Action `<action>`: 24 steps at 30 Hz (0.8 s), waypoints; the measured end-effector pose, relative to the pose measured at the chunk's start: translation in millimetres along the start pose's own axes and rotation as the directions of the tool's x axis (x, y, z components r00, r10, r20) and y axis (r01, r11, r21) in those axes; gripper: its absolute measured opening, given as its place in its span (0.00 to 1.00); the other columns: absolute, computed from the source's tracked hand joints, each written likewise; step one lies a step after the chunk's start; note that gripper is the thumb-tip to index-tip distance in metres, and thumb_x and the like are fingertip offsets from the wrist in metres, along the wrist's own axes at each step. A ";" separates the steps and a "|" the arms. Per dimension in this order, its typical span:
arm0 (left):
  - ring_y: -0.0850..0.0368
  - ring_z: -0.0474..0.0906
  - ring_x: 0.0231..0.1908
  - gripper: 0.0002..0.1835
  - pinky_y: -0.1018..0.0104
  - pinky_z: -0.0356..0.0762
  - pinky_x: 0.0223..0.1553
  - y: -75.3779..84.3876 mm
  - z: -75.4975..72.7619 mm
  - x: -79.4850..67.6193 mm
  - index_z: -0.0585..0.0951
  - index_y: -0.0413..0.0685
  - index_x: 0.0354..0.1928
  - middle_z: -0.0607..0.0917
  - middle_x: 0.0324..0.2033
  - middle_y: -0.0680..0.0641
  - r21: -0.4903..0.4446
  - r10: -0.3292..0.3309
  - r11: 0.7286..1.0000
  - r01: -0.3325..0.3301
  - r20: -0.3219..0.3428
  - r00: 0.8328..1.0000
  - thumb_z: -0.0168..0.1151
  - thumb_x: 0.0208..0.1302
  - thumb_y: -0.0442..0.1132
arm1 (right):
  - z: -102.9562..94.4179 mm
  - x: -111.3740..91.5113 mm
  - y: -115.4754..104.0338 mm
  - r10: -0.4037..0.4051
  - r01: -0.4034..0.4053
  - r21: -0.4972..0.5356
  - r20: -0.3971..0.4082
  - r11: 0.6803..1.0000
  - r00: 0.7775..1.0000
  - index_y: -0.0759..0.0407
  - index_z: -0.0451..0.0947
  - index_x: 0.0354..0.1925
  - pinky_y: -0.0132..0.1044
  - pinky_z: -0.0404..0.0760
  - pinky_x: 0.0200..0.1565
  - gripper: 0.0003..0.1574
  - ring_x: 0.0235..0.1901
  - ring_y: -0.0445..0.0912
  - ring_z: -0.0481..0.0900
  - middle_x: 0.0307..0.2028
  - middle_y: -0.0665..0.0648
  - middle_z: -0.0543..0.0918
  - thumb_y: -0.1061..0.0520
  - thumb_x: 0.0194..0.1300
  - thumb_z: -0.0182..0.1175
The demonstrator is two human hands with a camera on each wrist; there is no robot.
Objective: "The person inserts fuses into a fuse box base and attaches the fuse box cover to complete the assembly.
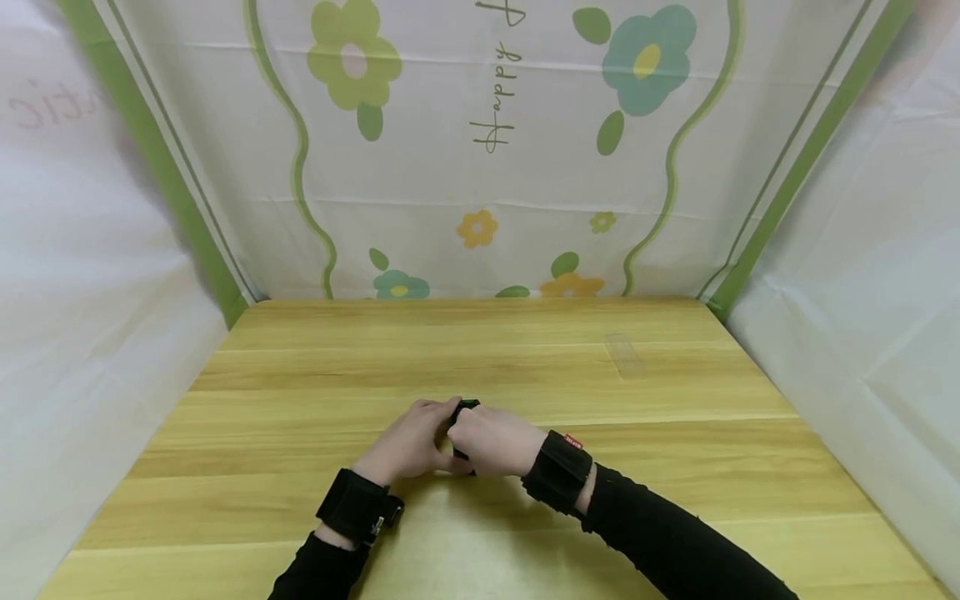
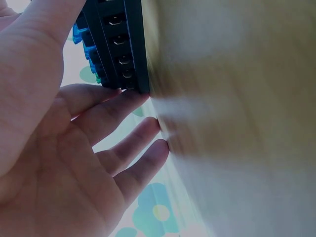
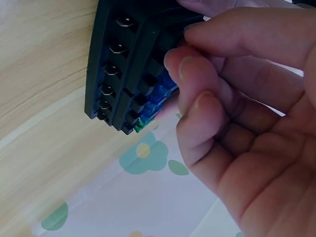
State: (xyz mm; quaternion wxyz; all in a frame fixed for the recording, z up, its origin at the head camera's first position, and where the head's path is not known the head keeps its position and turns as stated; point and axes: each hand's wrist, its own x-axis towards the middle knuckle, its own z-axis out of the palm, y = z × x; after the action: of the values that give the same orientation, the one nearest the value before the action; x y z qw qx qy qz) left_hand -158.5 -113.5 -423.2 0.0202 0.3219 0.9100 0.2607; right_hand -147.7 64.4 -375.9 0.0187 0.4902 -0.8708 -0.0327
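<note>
A black screwdriver bit holder point(image 3: 106, 74) stands on edge on the table, with hexagonal metal ends showing in its side slots. Blue and green pieces point(image 3: 153, 101) line its inner face. In the head view only slivers of the holder point(image 1: 468, 403) show between the hands. My left hand point(image 1: 405, 442) steadies it, gripping its ends between thumb and fingers; in the left wrist view two fingertips point(image 2: 140, 98) touch its lower end. Curled at the row of coloured pieces, my right hand point(image 1: 498, 442) pinches with thumb and forefinger. Those fingertips hide the exact part pinched.
The wooden table point(image 1: 300, 375) surrounds both hands. A clear flat rectangle point(image 1: 625, 356) lies on it toward the back right. White cloth walls point(image 1: 480, 175) with printed flowers enclose the back and sides.
</note>
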 end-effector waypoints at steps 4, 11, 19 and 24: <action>0.47 0.67 0.59 0.48 0.58 0.64 0.58 1.1 -0.9 0.0 0.66 0.53 0.69 0.75 0.57 0.51 -0.002 -0.003 1.000 0.003 -0.002 1.000 0.67 0.48 0.66 | -0.5 0.0 -0.2 -0.010 0.010 -0.016 -0.012 1.000 1.000 0.51 0.69 0.20 0.23 0.63 0.23 0.17 0.20 0.36 0.63 0.21 0.45 0.65 0.59 0.55 0.68; 0.47 0.67 0.58 0.48 0.58 0.65 0.57 2.1 -2.3 -0.3 0.67 0.50 0.69 0.75 0.57 0.50 0.005 -0.007 1.000 0.007 -0.003 1.000 0.69 0.48 0.64 | -1.5 1.3 -4.0 0.004 -0.004 -0.024 -0.026 1.000 1.000 0.49 0.67 0.18 0.24 0.63 0.22 0.20 0.18 0.36 0.63 0.18 0.44 0.65 0.58 0.56 0.68; 0.45 0.68 0.57 0.49 0.58 0.66 0.56 2.8 -1.7 -1.6 0.66 0.46 0.69 0.75 0.57 0.47 0.006 -0.006 1.000 0.006 -0.014 1.000 0.70 0.47 0.62 | -2.3 4.2 -7.2 0.020 -0.022 -0.051 -0.033 0.998 0.999 0.49 0.66 0.18 0.25 0.62 0.22 0.20 0.18 0.36 0.61 0.18 0.44 0.64 0.59 0.53 0.68; 0.45 0.67 0.58 0.48 0.56 0.66 0.56 3.4 -3.3 -0.9 0.67 0.48 0.68 0.76 0.56 0.47 -0.008 -0.006 1.000 0.006 -0.011 1.000 0.70 0.47 0.63 | 1.7 2.4 1.6 0.008 -0.007 0.023 -0.028 1.000 1.000 0.50 0.66 0.17 0.25 0.61 0.21 0.21 0.18 0.36 0.60 0.17 0.44 0.62 0.59 0.55 0.67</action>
State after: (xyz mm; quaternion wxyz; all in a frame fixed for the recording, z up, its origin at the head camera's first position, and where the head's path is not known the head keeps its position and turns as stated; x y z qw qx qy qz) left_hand -156.5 -113.4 -418.8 0.0170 0.3177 0.9100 0.2660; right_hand -150.4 63.3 -377.5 0.0253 0.4875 -0.8726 -0.0159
